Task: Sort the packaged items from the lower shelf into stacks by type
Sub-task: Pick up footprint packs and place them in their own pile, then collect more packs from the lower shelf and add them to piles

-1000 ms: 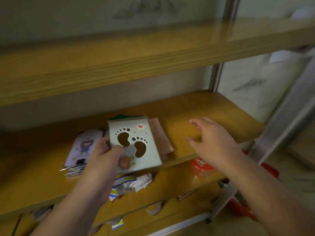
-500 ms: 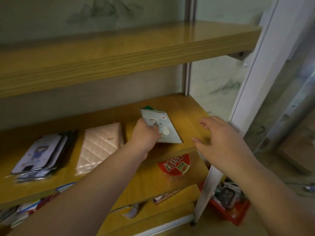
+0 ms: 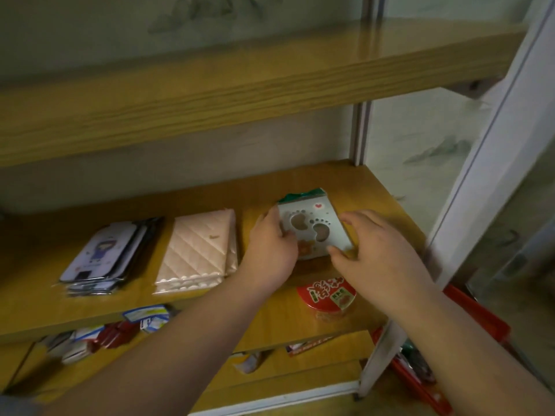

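**K:** Since half a second back: footprint pack (image 3: 315, 228) went from tilted in the left hand to lying flat on the middle shelf (image 3: 192, 298), near its right end. Right hand has come in from hovering off the shelf's right edge and now touches the pack.

**M:** Hand states?

**K:** Left hand (image 3: 271, 244) grips the pack's left edge, thumb on the printed face. Right hand (image 3: 380, 250) has curled fingers on the right edge, thumb tip at the near right corner. Both clamped on the same pack, one per side.

**M:** Anything under it?

**K:** Green edge shows at the far end of the pack. Can't tell how many lie beneath.

**M:** Other stacks?

**K:** Same shelf. Quilted pink packs (image 3: 198, 250) stacked mid-shelf, just beside the left hand, not touching the footprint pack. Cartoon-figure packs (image 3: 102, 253) stacked toward the left end, fanned a little, apart from the pink ones.

**M:** Lower shelf?

**K:** Lower shelf (image 3: 300, 331) carries a red-lidded round tub (image 3: 327, 298) toward its right end, below the right wrist. Loose small packets (image 3: 144, 318) at its left, partly hidden by the shelf above. Red basket (image 3: 480, 319) sits on the floor outside the right post.
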`<state>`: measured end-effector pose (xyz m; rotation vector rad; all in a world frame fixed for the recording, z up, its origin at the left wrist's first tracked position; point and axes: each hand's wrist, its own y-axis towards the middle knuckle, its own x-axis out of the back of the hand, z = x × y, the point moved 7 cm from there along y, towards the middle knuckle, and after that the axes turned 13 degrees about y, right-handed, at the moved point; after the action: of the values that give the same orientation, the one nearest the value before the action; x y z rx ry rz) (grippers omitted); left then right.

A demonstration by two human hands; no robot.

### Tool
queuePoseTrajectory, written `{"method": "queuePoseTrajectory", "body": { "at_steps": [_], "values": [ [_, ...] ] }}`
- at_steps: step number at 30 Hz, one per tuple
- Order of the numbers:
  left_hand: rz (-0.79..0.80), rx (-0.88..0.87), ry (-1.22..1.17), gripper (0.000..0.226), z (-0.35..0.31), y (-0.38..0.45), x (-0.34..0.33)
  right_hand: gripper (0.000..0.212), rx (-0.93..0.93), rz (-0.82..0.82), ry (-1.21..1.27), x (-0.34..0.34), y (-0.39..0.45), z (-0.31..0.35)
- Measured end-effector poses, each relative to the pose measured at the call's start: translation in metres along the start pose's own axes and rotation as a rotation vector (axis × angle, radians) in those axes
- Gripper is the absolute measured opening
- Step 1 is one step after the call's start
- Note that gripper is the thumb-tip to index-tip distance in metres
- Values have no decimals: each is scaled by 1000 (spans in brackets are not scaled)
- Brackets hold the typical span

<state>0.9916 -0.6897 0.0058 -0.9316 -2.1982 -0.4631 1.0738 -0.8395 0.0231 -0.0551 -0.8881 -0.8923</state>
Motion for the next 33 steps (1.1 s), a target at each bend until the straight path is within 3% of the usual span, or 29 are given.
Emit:
{"method": "queuePoseTrajectory", "body": {
  "at_steps": [10,21,33],
  "values": [
    [-239,-227,514,50,46,-61,118,54,164,91,34,-60,21,87],
    [-421,43,590,49,201,-152,281,48,272,204,94,-168,-19,228],
    [-524,162,615,53,369,-286,455,51,410,304,95,-329,-100,445]
  ]
}}
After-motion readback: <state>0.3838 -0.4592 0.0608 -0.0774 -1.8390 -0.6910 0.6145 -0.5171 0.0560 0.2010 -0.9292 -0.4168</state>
